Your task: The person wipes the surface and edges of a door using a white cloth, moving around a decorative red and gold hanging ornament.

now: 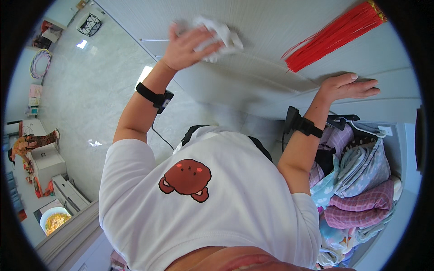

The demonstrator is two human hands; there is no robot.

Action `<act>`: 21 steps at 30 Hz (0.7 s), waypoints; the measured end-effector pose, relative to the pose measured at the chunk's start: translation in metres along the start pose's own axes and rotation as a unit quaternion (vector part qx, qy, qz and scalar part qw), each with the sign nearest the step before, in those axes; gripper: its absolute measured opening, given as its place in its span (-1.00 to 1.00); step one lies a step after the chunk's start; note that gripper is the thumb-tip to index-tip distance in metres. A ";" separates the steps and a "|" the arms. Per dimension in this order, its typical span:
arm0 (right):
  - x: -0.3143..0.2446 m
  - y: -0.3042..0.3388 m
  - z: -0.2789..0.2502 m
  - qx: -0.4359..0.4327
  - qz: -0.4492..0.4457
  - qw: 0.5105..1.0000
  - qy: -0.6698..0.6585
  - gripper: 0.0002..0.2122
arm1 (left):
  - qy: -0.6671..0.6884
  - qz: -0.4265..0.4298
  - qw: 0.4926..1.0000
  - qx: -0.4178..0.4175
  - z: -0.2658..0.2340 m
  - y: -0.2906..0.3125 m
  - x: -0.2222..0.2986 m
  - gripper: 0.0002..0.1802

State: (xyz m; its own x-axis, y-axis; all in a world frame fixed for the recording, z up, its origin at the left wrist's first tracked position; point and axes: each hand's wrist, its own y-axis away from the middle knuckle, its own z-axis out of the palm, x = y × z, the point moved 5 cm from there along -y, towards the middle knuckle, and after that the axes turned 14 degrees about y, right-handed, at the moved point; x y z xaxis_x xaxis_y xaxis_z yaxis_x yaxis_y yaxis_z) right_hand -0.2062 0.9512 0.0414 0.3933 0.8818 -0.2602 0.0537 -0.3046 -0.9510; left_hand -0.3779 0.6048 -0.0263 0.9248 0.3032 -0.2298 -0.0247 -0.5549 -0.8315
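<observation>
My left hand (pixel 192 47) presses a crumpled white cloth (pixel 226 38) against a pale wood-grained door panel (pixel 266 27). Its fingers lie across the cloth, slightly smeared by motion. Over on the right, my right hand (pixel 350 86) rests against the panel near its edge, fingers stretched out and holding nothing. Above that hand hangs a red tassel (pixel 334 36) with a gold top, lying along the panel. Each forearm wears a black strap with a small device, the left one (pixel 156 98) trailing a thin cable.
Beside my right arm, an open cabinet compartment holds folded fabrics, among them a plaid bundle (pixel 361 205). A glossy pale floor (pixel 95 90) stretches out at left. Farther left are a hoop (pixel 40 63), a black wire basket (pixel 89 25) and white drawers (pixel 47 165).
</observation>
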 end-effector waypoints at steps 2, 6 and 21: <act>0.001 0.000 -0.003 0.001 -0.003 1.000 0.001 -0.40 | -0.012 0.094 0.988 -0.119 0.016 0.023 0.019 -0.49; 0.004 0.001 0.001 0.010 -0.015 1.000 0.004 -0.39 | -0.061 0.050 0.982 -0.172 -0.020 0.076 -0.036 -0.63; 0.007 0.002 0.002 -0.002 -0.022 1.000 -0.013 -0.37 | 0.029 0.117 0.983 -0.138 0.106 -0.011 0.131 -0.45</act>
State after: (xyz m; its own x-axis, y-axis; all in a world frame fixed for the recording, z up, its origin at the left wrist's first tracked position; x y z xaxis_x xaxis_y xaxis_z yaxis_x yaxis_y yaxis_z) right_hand -0.2047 0.9576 0.0377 0.3657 0.9037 -0.2225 0.0744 -0.2667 -0.9609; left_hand -0.2967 0.7332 -0.1011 0.9266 0.1010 -0.3623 -0.1432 -0.7960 -0.5881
